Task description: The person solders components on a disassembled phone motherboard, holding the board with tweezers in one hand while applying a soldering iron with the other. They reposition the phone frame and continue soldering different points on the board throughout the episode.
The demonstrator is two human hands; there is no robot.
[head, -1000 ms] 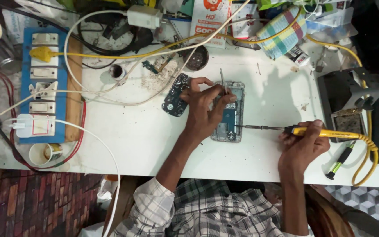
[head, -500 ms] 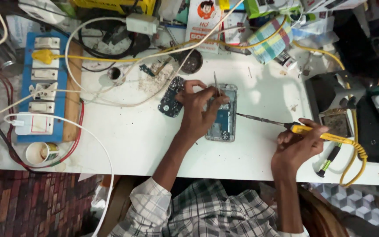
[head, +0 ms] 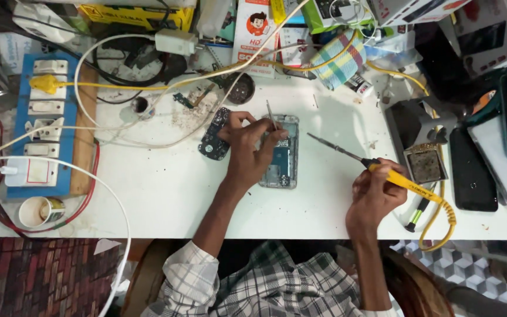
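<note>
Head view: on the white surface (head: 165, 188) the opened phone (head: 281, 154) lies under the left hand (head: 247, 149), pinching tweezers (head: 271, 115). Right hand (head: 377, 196), clamped on the iron (head: 403, 182), has drawn back (tip now clear of the phone).

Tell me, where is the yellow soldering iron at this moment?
In the head view, the yellow soldering iron is in the right hand, right of the opened phone, its tip above the white table.

matt white table (head: 165, 188); yellow plastic-handled soldering iron (head: 377, 170) with metal shaft; checked cloth (head: 338, 58); glossy black phone (head: 472, 170).
</note>
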